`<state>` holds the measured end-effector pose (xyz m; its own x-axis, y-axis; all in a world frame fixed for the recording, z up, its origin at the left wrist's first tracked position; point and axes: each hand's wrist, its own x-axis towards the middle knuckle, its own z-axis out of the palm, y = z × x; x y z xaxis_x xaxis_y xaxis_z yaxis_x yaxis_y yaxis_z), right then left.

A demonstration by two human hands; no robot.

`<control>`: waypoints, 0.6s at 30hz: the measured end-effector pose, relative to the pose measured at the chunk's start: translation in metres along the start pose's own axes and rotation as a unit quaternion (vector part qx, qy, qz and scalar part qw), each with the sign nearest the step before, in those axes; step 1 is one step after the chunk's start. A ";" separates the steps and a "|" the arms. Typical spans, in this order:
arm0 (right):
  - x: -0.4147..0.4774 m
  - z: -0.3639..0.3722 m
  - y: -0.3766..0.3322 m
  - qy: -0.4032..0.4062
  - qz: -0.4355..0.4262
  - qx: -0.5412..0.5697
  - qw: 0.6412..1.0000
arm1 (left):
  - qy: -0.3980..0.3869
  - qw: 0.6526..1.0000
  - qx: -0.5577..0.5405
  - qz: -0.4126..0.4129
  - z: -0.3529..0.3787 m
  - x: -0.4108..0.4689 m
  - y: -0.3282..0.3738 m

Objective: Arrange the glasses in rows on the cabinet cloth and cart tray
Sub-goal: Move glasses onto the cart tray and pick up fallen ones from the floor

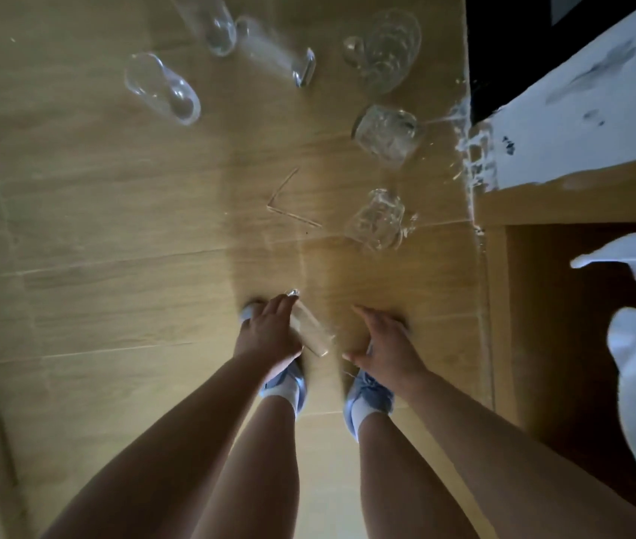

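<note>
Six loose glasses (163,87): scattered over the wooden floor (95,247) ahead of the feet. Most seem to lie on their sides and none form a row; blur hides finer detail.
Nearest two: handled mugs (386,134), close to the cabinet (542,204) at right, so likely the easiest next reach.
Farther ones: a cut-pattern goblet (390,48) and a tall straight glass (273,52), well apart from the hands.
Left hand (269,332): fingers curled round a clear tumbler (310,332), held slanted above the left shoe (285,383). The grip round its wall looks meant for carrying.
Right hand (382,344): spread, palm down, holding nothing, low beside the tumbler. It is probably free to collect another glass.
White cloth (580,110): covers the raised top at upper right and has dark smudges. It is probably the cabinet cloth; no glasses are seen on it.
Cart tray: not in view.
Bent stick (289,204): thin, on the floor between the hands and the mugs; what it is I cannot tell.
Stage: gathering, with arranging not yet begun, by my reading.
</note>
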<state>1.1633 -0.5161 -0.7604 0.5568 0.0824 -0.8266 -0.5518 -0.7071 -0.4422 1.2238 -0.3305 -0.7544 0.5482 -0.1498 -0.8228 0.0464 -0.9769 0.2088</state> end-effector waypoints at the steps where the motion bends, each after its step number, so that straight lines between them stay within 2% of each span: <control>1: 0.007 0.013 0.003 -0.007 -0.002 0.004 1.000 | 0.010 1.000 -0.017 -0.006 0.006 0.007 -0.004; 5: 0.034 0.057 0.013 0.002 0.023 0.034 0.999 | 0.031 0.997 -0.064 -0.024 0.030 0.032 -0.021; 8: 0.054 0.084 0.021 0.021 0.084 0.081 0.993 | 0.037 0.998 -0.053 -0.019 0.043 0.047 -0.032; 11: 0.073 0.103 0.026 0.001 0.170 0.162 0.972 | 0.056 0.997 -0.061 -0.003 0.048 0.064 -0.037; 13: 0.082 0.115 0.026 0.004 0.192 0.233 0.953 | 0.060 0.996 -0.065 0.007 0.046 0.072 -0.036; 18: 0.093 0.118 0.013 0.167 0.163 0.301 0.925 | 0.073 0.994 -0.074 0.017 0.034 0.081 -0.036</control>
<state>1.1351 -0.4346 -0.8842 0.4049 -0.3588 -0.8410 -0.9139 -0.1292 -0.3848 1.2379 -0.3130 -0.8461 0.6663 -0.1478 -0.7309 0.1424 -0.9369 0.3192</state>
